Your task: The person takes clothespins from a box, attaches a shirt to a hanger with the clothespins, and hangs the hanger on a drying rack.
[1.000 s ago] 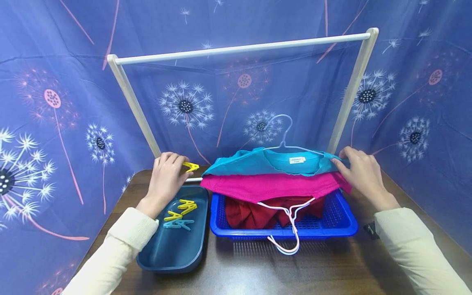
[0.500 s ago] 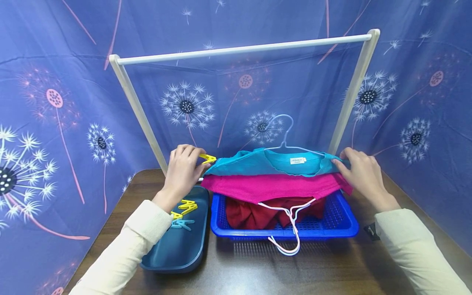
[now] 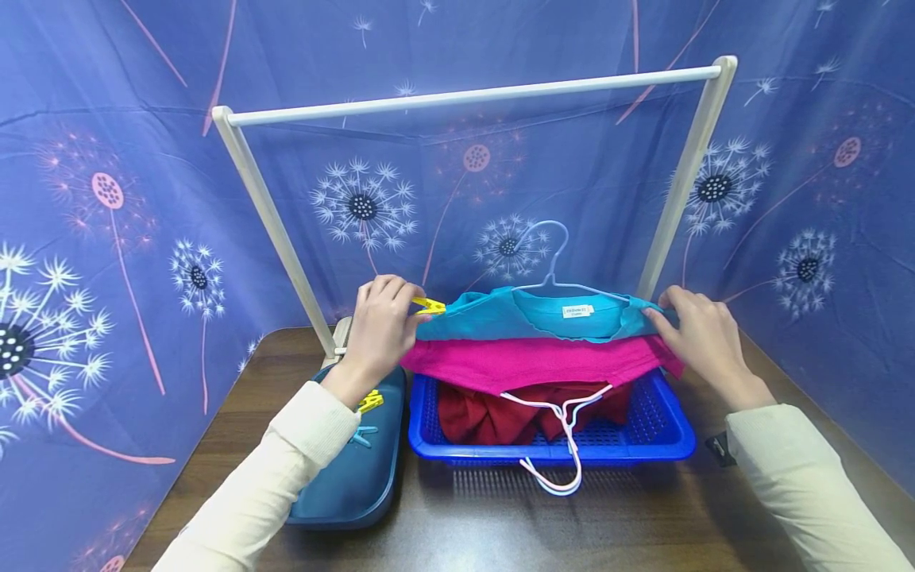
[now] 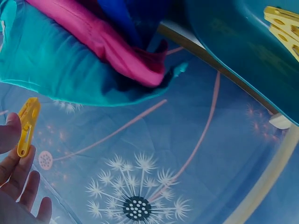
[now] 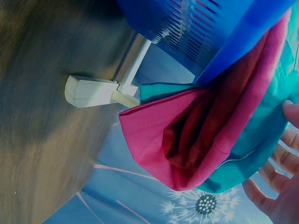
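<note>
My left hand (image 3: 382,330) pinches a yellow clothespin (image 3: 430,306) beside the left shoulder of a teal shirt (image 3: 486,314). In the left wrist view the clothespin (image 4: 29,126) sits between thumb and fingers, near the teal cloth's edge. My right hand (image 3: 704,338) grips the teal shirt's right shoulder between thumb and fingers. A pale blue hanger (image 3: 550,254) is inside that shirt, its hook pointing up. Below it lies a magenta garment (image 3: 529,361), with a pink-and-white hanger hook (image 3: 568,445) hanging over the front of the blue basket (image 3: 472,453). Dark red cloth (image 3: 482,413) fills the basket.
Behind stands a wooden rack with a white bar (image 3: 472,97). To the left, a dark teal tray (image 3: 343,485) holds yellow clothespins (image 3: 371,400) and a light blue clothespin (image 3: 364,434), partly hidden by my left arm. A small black object (image 3: 720,449) lies by the right sleeve.
My left hand has moved right with the yellow clothespin, from above the tray to the teal shirt's left shoulder. The right hand has stayed on the right shoulder.
</note>
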The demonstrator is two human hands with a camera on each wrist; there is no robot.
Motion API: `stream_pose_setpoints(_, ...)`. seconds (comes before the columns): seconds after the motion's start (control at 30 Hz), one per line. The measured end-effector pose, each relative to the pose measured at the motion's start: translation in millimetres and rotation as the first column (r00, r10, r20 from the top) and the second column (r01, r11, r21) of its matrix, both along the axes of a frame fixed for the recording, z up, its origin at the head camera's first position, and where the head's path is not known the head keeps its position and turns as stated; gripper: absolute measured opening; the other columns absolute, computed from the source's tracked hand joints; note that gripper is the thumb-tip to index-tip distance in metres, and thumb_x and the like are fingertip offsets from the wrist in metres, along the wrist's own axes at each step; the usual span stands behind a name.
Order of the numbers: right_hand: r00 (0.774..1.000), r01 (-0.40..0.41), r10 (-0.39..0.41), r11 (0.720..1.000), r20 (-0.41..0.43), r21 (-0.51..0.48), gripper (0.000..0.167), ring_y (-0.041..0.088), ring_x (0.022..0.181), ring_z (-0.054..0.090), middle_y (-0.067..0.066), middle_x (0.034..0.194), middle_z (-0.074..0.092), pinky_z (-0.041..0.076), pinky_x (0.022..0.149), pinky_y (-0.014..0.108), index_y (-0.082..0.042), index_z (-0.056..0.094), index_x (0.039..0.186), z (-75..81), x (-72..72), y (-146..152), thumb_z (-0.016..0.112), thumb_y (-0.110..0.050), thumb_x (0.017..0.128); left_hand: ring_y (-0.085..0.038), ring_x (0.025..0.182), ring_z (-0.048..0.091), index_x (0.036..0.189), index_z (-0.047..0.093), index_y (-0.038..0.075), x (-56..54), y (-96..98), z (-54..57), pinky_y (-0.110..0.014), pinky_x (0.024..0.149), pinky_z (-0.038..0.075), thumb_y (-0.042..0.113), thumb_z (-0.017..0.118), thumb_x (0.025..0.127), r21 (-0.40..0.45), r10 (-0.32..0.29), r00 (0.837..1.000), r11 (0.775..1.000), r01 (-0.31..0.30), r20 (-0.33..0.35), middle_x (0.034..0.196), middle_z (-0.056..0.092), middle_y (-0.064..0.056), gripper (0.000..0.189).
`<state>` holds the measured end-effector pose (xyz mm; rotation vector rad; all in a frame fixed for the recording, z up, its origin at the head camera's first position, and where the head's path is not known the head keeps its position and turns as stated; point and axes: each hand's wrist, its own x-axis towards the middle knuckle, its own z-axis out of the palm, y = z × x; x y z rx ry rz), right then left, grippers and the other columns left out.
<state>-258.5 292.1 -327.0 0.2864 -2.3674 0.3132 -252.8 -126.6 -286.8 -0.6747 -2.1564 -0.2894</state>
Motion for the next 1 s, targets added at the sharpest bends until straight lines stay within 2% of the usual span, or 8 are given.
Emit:
stream_pose_setpoints(0.63, 1.0, 0.012, -0.011, 1.0, 0.029, -0.013, 0.021, 0.039, 0.069, 0.055, 0.019, 0.072, 0.059, 0.038, 0.064, 0.052, -0.003, 0.056, 0.086, -0.7, 0.2, 0.5, 0.066, -0.021, 0.081, -0.024, 0.097, 0.054, 0.081, 0.062, 0.008, -6.7, 17.6, 2.9, -0.041, 0.084, 0.038, 0.015, 0.074, 0.072, -0.019, 0.012, 1.0, 1.0, -0.011, 0.019, 0.083, 0.063, -0.004, 0.017)
stream_pose_setpoints(1.0, 0.999, 0.011, -0.011, 1.0, 0.03, -0.005, 0.022, 0.039, 0.07, 0.055, 0.02, 0.074, 0.06, 0.038, 0.063, 0.051, -0.003, 0.056, 0.087, -0.6, -1.0, 0.5, 0.067, -0.021, 0.081, -0.024, 0.099, 0.054, 0.081, 0.063, 0.007, -10.3, 19.4, 4.1, -0.04, 0.085, 0.038, 0.013, 0.072, 0.076, -0.048, 0.041, 0.996, 0.998, -0.037, 0.081, 0.084, 0.064, -0.005, 0.012)
